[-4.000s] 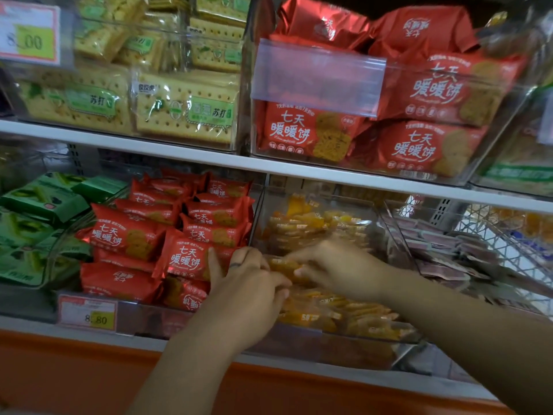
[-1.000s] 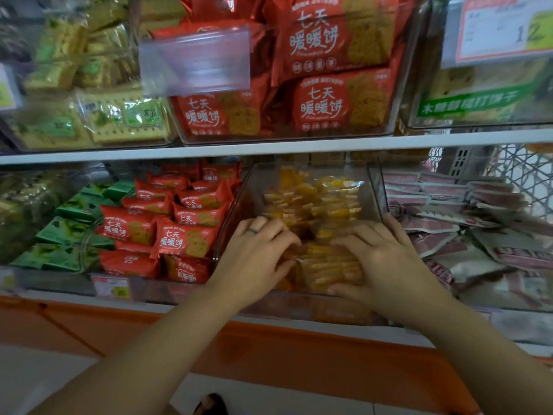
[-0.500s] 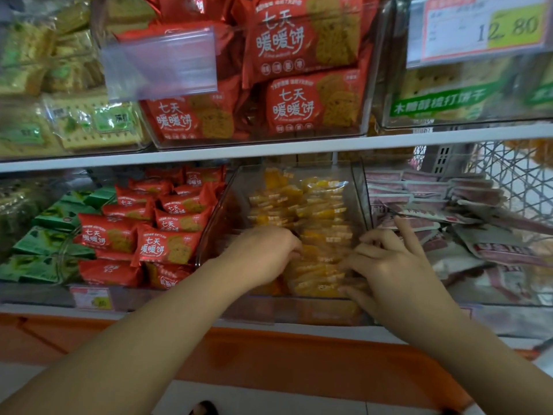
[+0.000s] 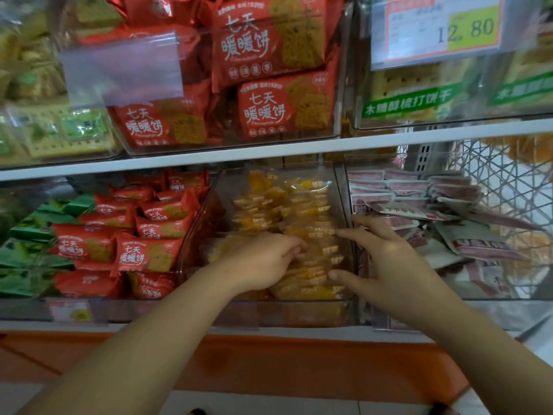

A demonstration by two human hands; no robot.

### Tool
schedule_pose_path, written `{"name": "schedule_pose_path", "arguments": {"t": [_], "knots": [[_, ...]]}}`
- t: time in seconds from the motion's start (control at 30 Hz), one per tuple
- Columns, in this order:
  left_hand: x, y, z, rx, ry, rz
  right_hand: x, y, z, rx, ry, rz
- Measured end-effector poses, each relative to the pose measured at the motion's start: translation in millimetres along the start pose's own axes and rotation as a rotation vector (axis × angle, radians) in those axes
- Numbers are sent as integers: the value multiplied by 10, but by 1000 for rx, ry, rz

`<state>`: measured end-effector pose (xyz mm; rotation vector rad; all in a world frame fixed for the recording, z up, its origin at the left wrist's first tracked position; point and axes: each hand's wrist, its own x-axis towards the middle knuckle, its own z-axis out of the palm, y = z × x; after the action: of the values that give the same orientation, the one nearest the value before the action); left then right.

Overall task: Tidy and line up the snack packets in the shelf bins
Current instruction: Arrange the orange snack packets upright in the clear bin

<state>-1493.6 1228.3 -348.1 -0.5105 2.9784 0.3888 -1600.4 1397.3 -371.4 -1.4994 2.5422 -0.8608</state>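
Shop shelving fills the view, two tiers of clear bins, and the work is in the middle bin point(image 4: 284, 313) of the lower shelf, where the yellow packets point(image 4: 299, 211) stand in overlapping rows. The far rows look fairly even, but the near ones, under the hands, lean and bunch, so I judge this bin about half squared up. The left hand point(image 4: 263, 262) is down among the near packets with its fingers curled in against the stack. Whether that grip has a packet in it I cannot tell, since the fingertips are buried. The right hand point(image 4: 398, 265) is spread wide with fingers straight, its forefinger and thumb touching the right edge of the stack; its grip is fully open and holds nothing. Just left, the red packets point(image 4: 143, 253) lie in passable rows, with green packets point(image 4: 18, 256) beyond them. Just right, the pale packets point(image 4: 472, 244) sprawl at all angles, which makes theirs the untidiest bin and probably most of what is left. Upper-shelf bins look full, though blurred.
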Motion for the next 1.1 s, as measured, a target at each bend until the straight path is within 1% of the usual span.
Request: {"name": "schedule_pose_path", "arguments": {"t": [0.07, 0.17, 0.33, 0.43, 0.5, 0.57, 0.6, 0.63, 0.7, 0.73, 0.77, 0.83, 0.87, 0.93, 1.0, 1.1], "knots": [[-111, 5, -16, -48, 26, -34, -11, 17, -23, -22, -29, -6], [-308, 94, 48, -26, 160, -48, -6, 65, -29, -98, -89, -32], [-297, 208, 220, 82, 96, -133, 8, 103, -24, -141, -134, -58], [-179, 221, 246, -65, 100, -182, 15, 71, 15, -165, -135, -72], [-177, 290, 270, -154, 74, -193, 10, 43, 49, -200, -155, -62], [-244, 292, 262, -241, 46, -141, -5, 16, 77, -224, -161, -67], [-290, 251, 203, -262, 60, -110, -7, 5, 87, -226, -143, -84], [-324, 179, 121, -258, 116, -87, -3, -2, 100, -225, -109, -103], [-326, -16, -41, -178, 296, -83, 13, 17, 122, -220, -52, -127], [-298, -109, -89, -83, 366, -91, 20, 30, 130, -221, -44, -131], [-260, -170, -112, 33, 383, -100, 24, 30, 126, -228, -53, -130], [-172, -210, -98, 218, 281, -114, 22, 13, 110, -266, -56, -152], [-122, -214, -79, 266, 226, -115, 18, 12, 109, -300, -23, -179], [-39, -216, -86, 327, 179, -92, 22, 11, 118, -357, 41, -203], [42, -240, -135, 303, 131, -63, 36, 25, 126, -373, 52, -220], [132, -222, -211, 134, 8, -55, 44, 81, 162, -376, 45, -247]]}}
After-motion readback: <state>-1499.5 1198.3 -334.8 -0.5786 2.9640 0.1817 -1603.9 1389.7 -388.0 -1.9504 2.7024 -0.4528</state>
